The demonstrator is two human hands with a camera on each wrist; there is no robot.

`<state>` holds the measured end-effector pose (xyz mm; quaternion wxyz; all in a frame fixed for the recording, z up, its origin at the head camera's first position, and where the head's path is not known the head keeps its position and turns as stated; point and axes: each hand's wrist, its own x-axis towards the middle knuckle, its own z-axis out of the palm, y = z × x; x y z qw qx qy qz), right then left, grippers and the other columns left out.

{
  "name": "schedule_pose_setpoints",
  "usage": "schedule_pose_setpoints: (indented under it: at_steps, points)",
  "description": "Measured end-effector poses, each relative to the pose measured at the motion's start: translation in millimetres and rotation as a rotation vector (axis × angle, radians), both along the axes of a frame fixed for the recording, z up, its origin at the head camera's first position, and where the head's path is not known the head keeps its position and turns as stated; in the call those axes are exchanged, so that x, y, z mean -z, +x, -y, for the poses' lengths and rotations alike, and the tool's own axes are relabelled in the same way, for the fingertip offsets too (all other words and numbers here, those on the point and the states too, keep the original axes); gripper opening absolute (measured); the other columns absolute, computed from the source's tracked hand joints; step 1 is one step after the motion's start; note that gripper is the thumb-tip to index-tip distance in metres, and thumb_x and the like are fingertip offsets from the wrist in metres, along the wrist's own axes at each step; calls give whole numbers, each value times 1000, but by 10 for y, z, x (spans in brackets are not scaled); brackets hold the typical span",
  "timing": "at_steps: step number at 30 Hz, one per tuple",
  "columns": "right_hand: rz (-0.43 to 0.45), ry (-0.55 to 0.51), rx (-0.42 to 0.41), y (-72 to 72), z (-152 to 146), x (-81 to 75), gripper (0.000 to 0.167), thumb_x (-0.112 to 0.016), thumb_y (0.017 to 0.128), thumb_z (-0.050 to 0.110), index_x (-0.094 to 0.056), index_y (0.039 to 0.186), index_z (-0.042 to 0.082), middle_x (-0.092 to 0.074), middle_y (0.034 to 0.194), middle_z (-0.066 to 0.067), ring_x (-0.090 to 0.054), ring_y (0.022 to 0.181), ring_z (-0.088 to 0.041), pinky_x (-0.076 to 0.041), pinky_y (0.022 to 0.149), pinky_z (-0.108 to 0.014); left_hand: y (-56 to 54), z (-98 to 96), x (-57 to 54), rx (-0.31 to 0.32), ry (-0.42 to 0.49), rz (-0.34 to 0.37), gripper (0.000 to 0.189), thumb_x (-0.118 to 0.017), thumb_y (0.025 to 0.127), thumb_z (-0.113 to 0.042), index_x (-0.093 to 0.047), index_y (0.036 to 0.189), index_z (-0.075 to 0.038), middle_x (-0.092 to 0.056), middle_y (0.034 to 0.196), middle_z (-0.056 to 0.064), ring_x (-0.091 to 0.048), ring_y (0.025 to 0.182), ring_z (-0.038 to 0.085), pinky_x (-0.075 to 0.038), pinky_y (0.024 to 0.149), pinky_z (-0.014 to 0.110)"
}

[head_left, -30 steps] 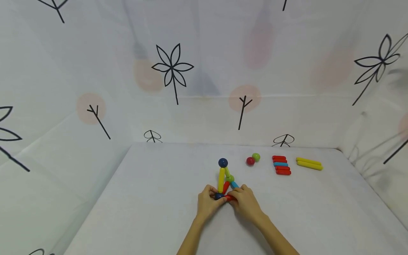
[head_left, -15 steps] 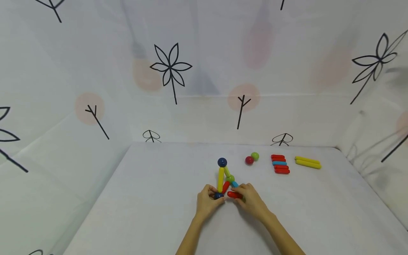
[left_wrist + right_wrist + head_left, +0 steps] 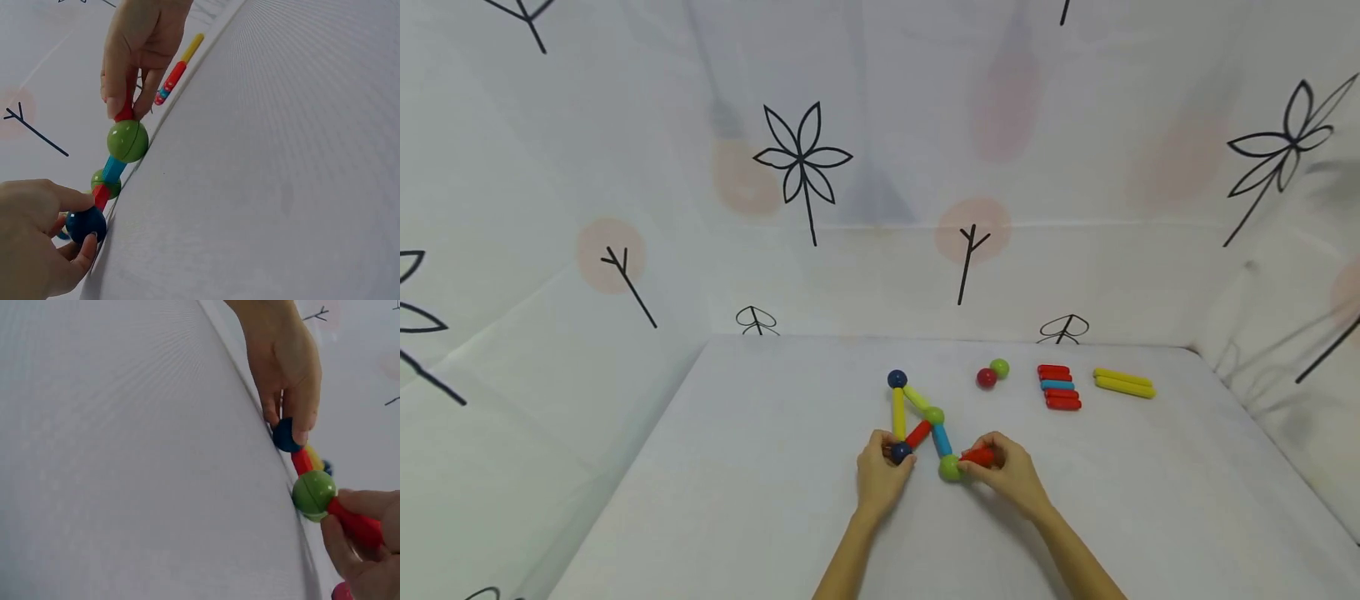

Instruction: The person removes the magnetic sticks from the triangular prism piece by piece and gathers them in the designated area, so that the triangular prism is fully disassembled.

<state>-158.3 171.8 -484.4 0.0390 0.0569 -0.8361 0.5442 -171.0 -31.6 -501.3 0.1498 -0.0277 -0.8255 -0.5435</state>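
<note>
My left hand (image 3: 882, 475) pinches a navy ball (image 3: 901, 452) between thumb and fingers, at the near left corner of a ball-and-rod frame. From that ball a yellow rod (image 3: 898, 412) runs back to a second navy ball (image 3: 897, 379), and a red rod leads to a green ball (image 3: 933, 415). A lime rod (image 3: 917, 398) joins those two far balls. A blue rod (image 3: 942, 440) comes forward from the green ball to a nearer green ball (image 3: 950, 469). My right hand (image 3: 1011, 475) pinches another red rod (image 3: 356, 524), its end against the nearer green ball.
Behind the frame, a dark red ball (image 3: 987, 378) and a loose green ball (image 3: 999, 367) sit together on the white table (image 3: 760, 467). Farther right lies a row of short red rods (image 3: 1063, 404) with a blue rod (image 3: 1057, 385) among them, then two yellow rods (image 3: 1123, 385).
My right hand has drawn its red rod away from the near navy ball, to the right. The frame has shifted left and spread, and the nearer green ball has come out from behind my fingers.
</note>
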Motion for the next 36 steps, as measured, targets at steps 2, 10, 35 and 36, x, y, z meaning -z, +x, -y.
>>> schedule_pose_setpoints:
  at_steps: [2, 10, 35, 36]
  points:
    - [29, 21, -23, -12, 8, 43, 21, -76, 78, 12, -61, 90, 3, -68, 90, -8, -57, 76, -12, -49, 67, -19, -7, -5, 0, -43, -30, -16, 29, -76, 69, 3, -58, 90, -3, -61, 85, 7, -54, 71, 14, -46, 60, 20]
    - [26, 77, -50, -7, 107, 73, 20, -77, 77, 15, -67, 92, 4, -67, 89, -3, -56, 78, -13, -49, 67, -20, 31, -71, -46, -102, -140, -213, 22, -78, 67, 1, -65, 85, -4, -61, 85, 8, -53, 79, 22, -44, 71, 32]
    - [30, 183, -91, -61, -75, 51, 28, -75, 79, 19, -69, 97, -1, -67, 86, -6, -57, 69, -12, -50, 60, -20, -5, -121, 8, 377, -216, -14, 32, -77, 75, -9, -71, 106, -5, -57, 82, -1, -45, 67, 3, -40, 57, 15]
    - [15, 189, -65, -55, -61, 46, 27, -76, 78, 18, -69, 95, -2, -67, 83, -5, -56, 67, -11, -49, 58, -20, -9, -116, 11, 375, -212, -11, 33, -77, 75, -9, -70, 106, -5, -57, 81, -1, -45, 67, 4, -40, 57, 15]
